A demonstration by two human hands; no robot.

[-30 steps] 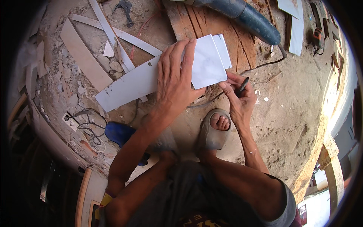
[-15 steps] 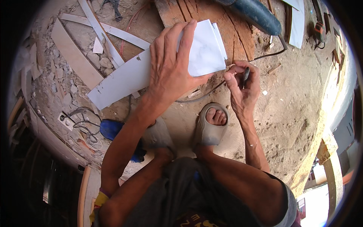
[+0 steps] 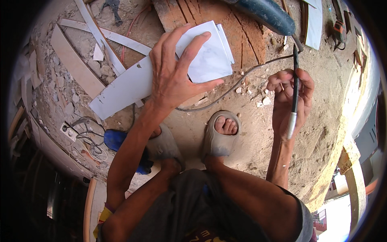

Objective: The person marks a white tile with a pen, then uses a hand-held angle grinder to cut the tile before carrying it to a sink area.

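My left hand [image 3: 171,76] spans a white marbled tile piece [image 3: 211,54], its fingers over the tile's face and its thumb along the near edge. A second white edge shows along the tile's right side. A plain pale strip [image 3: 121,88] runs out to the left from under my hand; whether it is one piece with the tile, I cannot tell. Off to the right, my right hand [image 3: 292,97] holds a slim black pencil [image 3: 296,82] with a silvery end. The pencil's dark end points away from me, and it is apart from the tile.
Beneath the tile lies a scored reddish-brown block [image 3: 250,42]. A dark blue corded power tool [image 3: 268,16] rests beyond it, its cable [image 3: 242,80] curving across the dirt. Cut tile strips [image 3: 74,60] and rubble lie left. A tape measure [image 3: 339,31] is far right, a socket [image 3: 69,131] near left.
My right hand has moved right, away from the tile's corner, and the pencil has turned into full view. My left hand and the tile sit slightly further left in the picture.
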